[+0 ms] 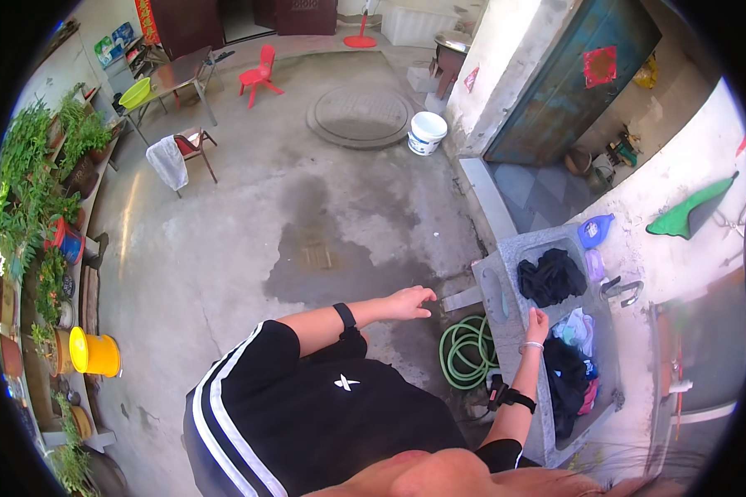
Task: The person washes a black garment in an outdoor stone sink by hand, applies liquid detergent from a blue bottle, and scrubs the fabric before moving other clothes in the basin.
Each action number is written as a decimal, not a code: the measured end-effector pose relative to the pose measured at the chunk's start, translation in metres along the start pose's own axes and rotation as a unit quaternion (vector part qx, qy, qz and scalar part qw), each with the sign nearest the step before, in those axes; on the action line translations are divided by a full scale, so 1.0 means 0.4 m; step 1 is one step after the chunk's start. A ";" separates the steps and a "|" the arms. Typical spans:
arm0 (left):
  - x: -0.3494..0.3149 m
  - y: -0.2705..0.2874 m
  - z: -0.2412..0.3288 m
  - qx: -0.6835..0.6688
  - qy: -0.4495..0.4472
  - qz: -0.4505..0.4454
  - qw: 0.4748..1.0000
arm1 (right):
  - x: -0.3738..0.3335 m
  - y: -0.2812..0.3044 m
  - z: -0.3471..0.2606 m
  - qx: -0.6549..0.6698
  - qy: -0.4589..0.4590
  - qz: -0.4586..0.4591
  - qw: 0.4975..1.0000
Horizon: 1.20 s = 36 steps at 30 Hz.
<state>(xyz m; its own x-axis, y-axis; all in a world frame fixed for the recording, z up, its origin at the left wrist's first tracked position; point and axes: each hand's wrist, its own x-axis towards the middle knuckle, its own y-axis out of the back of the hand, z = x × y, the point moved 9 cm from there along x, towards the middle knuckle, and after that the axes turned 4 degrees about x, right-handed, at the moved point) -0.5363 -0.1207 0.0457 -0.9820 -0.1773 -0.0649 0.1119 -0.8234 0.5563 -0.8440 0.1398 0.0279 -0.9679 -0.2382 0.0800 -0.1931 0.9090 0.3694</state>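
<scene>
My left hand [410, 303] is held out over the concrete floor, left of the stone sink [493, 286]. Its fingers are slightly bent with the thumb apart, and it holds nothing. At the sink's divider my right hand [537, 325] has its fingers drawn together, with nothing visible in them. Just beyond it, dark crumpled clothes [551, 277] lie in the far basin. The near basin has light blue cloth [574, 331] and more black clothing [565, 381] in it, with a bit of pink cloth at the side.
A coiled green hose [464, 352] lies on the floor against the sink. Along the wall are a blue bottle [595, 231] and a tap [622, 290]. Farther off stand a white bucket [427, 133], a red chair [260, 76] and a table [174, 74]. Potted plants [37, 166] line the left.
</scene>
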 end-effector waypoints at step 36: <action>1.217 -0.579 0.299 0.302 -0.335 -0.314 0.835 | 0.474 0.040 0.208 -0.311 -0.063 -0.048 0.947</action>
<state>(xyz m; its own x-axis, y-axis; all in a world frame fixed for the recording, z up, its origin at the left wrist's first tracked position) -1.0584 0.0482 -0.0158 -0.7046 0.6965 -0.1356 -0.3561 -0.1819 0.9166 -1.0440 0.1375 -0.0280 -0.9697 -0.2314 -0.0784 -0.1872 0.4977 0.8469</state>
